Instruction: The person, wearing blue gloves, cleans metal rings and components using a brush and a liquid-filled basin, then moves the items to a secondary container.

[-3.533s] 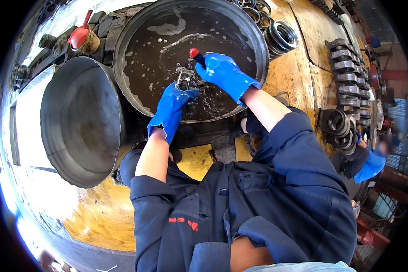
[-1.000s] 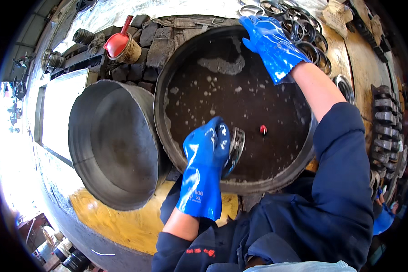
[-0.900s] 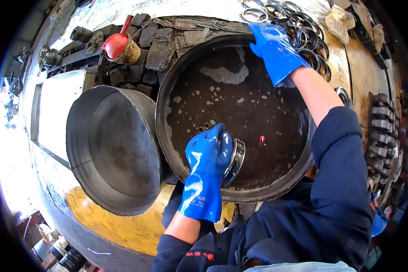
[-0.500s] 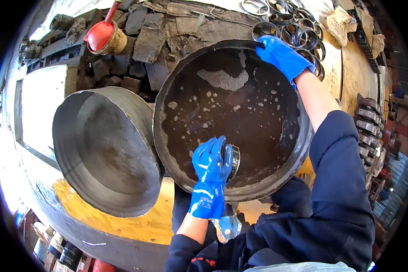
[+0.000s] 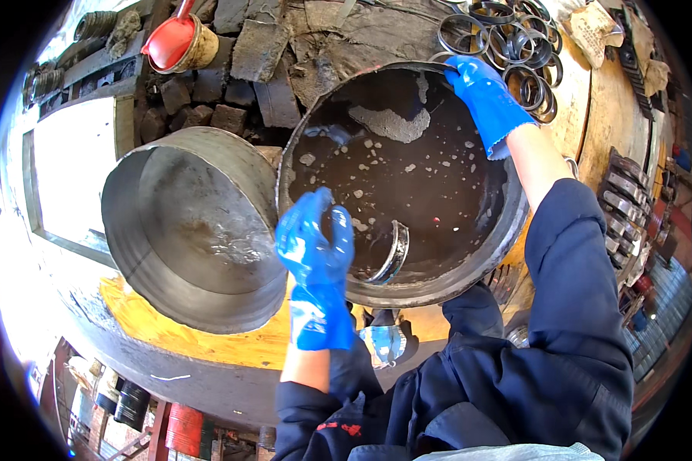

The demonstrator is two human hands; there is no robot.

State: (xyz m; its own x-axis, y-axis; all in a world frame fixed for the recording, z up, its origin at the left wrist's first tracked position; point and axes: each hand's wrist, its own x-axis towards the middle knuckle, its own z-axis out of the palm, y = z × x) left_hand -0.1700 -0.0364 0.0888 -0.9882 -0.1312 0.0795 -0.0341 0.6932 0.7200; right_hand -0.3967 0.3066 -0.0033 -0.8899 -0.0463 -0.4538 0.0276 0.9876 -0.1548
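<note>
A wide round metal basin (image 5: 515,223) holds dark brown liquid with pale foam patches. In the liquid near its close edge, a metal ring (image 5: 397,253) stands tilted, partly under the surface. My left hand (image 5: 315,246), in a wet blue rubber glove, hovers over the basin's near-left edge. Its fingers and thumb are apart, with nothing visible between them. At the far right edge, my right hand (image 5: 480,96) in a matching glove grips the basin's rim. Left of this basin sits a second grey metal basin (image 5: 150,250), tilted in view, with rippling shallow water inside.
Several loose dark metal rings (image 5: 515,46) lie at the far right on the wooden bench. Behind the basins are stacked dark bricks (image 5: 257,54) and a pot with a red ladle (image 5: 169,46). A crankshaft-like metal part (image 5: 623,203) rests at the right.
My left hand has let go of the ring and moved up and left. The ring now stands by itself in the liquid. Ripples and splashes have appeared in the left basin.
</note>
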